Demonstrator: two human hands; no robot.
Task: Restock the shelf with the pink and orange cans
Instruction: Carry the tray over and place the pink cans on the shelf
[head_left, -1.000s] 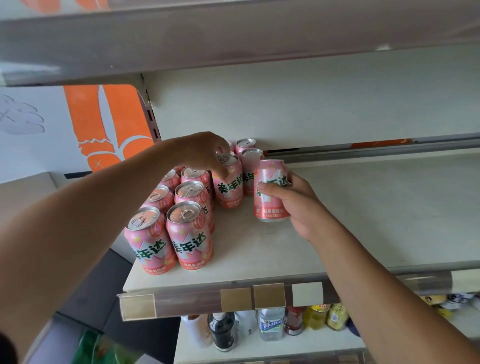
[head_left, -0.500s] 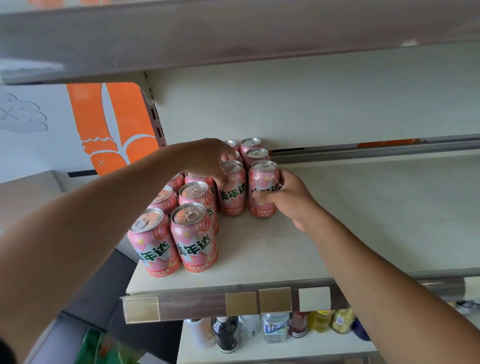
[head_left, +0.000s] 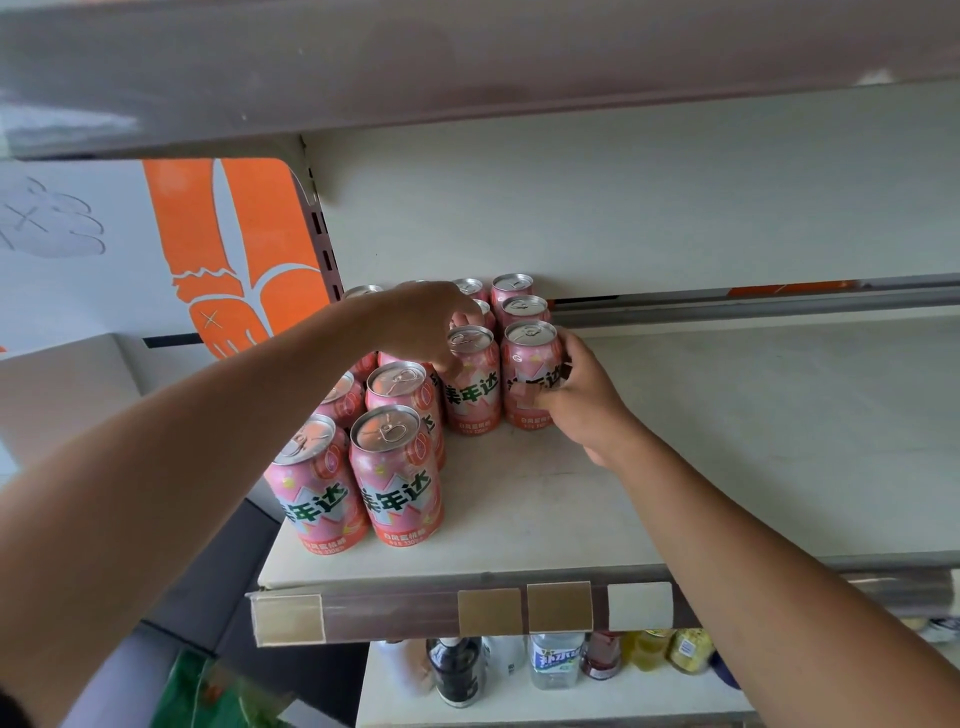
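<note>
Your right hand (head_left: 582, 405) wrapped the stiff, slick, probably full end can (head_left: 524, 358) mid-body, left hand (head_left: 421, 322) pinching the neighbouring can (head_left: 475, 395) near its rim.

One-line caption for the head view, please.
Right hand grips a pink aluminium drink can on the cream shelf; left hand holds the neighbouring pink can.

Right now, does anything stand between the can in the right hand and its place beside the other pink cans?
Nothing visible does. The held can, gripped by the right hand, stands on the shelf close beside the neighbouring can that the left hand holds, with two cans behind it.
</note>
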